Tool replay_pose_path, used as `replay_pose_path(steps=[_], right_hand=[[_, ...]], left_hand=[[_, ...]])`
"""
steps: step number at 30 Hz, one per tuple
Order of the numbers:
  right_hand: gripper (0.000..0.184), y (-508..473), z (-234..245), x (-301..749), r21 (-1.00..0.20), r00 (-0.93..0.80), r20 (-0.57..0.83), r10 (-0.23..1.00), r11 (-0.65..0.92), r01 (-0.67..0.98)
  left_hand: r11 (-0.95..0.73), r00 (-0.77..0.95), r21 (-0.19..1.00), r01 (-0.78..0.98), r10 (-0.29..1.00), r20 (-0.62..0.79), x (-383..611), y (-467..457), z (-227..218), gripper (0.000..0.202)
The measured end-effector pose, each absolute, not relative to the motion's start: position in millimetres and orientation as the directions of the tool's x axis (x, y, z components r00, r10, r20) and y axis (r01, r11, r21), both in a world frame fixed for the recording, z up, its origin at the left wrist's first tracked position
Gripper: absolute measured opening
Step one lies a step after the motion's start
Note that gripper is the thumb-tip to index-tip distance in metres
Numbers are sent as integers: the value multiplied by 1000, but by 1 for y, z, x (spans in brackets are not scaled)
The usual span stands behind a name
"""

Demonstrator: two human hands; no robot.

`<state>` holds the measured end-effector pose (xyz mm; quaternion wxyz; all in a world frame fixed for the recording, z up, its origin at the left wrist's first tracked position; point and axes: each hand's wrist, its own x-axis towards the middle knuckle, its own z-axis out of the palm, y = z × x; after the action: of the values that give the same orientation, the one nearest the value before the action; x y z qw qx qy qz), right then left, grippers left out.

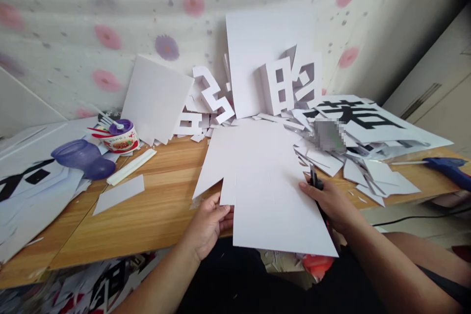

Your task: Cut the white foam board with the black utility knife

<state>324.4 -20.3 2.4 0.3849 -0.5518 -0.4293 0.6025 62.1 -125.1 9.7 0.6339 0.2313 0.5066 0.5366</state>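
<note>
A large white foam board sheet (272,221) with square notches cut in its left side reaches over the table's front edge toward me. My left hand (209,223) pinches it by the notched left edge, thumb on top and fingers underneath. At the right edge my right hand (333,203) rests its thumb on the sheet, while its fingers are closed round a black utility knife (315,180), mostly hidden by the hand. Another white sheet part lies flat under or behind the held one; I cannot tell where they separate.
White built-up characters (277,86) lean at the back. Scraps (327,159) and a blue glue gun (447,167) lie to the right. On the left are a tub of sticks (119,137), a purple container (83,157) and a white strip (131,167).
</note>
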Motion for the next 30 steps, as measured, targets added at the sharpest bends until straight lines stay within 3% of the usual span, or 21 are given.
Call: replay_pose_path(steps=[3,6,10,17,25,30], right_hand=[[36,-18,-3,328,-957,-101,-281,954,-272,99],[34,-22,-2,325,-962,-96,-245,965,-230,147],[31,-26,7,315,-980,-75,-185,980,-179,84],[33,-13,9,311,-969,-48,-247,968,-247,-9],[32,-4,5,322,-939,-38,-327,944,-330,-101],[24,-4,2,337,-955,-80,-296,952,-297,5]], left_hand=[[337,-79,825,-454,907,-414,59,-125,11,35],[332,-101,827,-455,903,-418,56,-124,12,27],[339,-144,830,-442,887,-438,53,-122,9,25],[358,-148,852,-381,886,-438,56,-112,7,28],[492,-62,868,-62,866,-496,51,-102,15,57],[422,-158,895,143,902,-401,47,-106,13,76]])
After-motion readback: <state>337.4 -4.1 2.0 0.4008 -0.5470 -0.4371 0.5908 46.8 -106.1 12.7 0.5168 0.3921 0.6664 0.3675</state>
